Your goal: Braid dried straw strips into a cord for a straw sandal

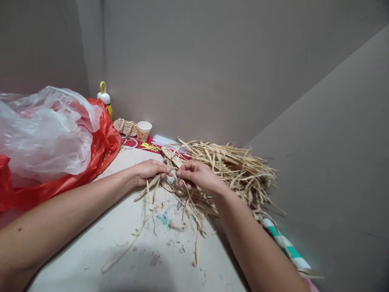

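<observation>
Over the white tabletop (127,227) my left hand (152,171) is closed in a pinch on dried straw strips (151,190), whose loose ends hang below the fingers. Close beside it, my right hand (197,175) also pinches a thin straw strand (189,194) between thumb and fingers. The two sets of fingertips almost meet. Just beyond them lies a pale braided-looking piece (172,157), partly covered by my hands. A large pile of dry straw (240,166) spreads behind and to the right of my right hand.
Clear and red plastic bags (51,129) fill the left side. Along the back stand a yellow-and-white bottle (104,97), a woven straw sole (125,127), a paper cup (144,131) and a white ring (129,143). Grey walls (182,73) enclose the table. Green-and-white striped material (285,243) lies at right.
</observation>
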A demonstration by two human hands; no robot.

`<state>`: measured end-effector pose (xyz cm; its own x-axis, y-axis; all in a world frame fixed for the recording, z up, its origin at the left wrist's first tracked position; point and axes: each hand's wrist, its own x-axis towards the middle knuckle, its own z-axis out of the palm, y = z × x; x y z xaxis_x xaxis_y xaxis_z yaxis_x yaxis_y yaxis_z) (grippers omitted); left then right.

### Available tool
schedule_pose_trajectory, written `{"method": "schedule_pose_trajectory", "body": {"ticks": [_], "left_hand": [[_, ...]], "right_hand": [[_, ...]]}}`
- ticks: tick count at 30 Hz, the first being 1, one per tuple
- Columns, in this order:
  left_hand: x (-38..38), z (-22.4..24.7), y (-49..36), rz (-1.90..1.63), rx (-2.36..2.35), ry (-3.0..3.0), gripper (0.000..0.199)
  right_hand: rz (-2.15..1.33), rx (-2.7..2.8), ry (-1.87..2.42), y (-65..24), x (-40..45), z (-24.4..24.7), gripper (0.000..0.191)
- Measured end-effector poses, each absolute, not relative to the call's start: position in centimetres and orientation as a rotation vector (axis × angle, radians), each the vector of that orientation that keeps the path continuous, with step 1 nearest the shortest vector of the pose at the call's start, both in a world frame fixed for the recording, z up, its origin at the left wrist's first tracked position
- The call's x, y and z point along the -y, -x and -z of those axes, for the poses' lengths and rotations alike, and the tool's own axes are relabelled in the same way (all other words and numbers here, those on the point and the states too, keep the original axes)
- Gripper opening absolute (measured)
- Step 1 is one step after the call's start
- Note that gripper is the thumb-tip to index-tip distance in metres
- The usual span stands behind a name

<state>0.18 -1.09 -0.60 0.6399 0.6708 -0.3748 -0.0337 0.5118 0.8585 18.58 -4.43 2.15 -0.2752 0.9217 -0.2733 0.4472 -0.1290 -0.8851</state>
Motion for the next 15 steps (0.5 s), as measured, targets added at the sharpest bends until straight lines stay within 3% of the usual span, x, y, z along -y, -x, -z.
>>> {"method": "schedule_pose_trajectory", "body": {"ticks": [7,15], "left_hand": [[1.06,0.69,-0.27,-0.55,-0.768,-0.959,0.011],[1.46,0.7,-0.54,-0.587,-0.825,-1.063,0.023]], "right_hand": [[-1.533,1.406,1.37,-18.31,3.81,-1.01,0.022],[-1.521,1.44,1.389,-17.7,4.26,-1.12,0.025]]}}
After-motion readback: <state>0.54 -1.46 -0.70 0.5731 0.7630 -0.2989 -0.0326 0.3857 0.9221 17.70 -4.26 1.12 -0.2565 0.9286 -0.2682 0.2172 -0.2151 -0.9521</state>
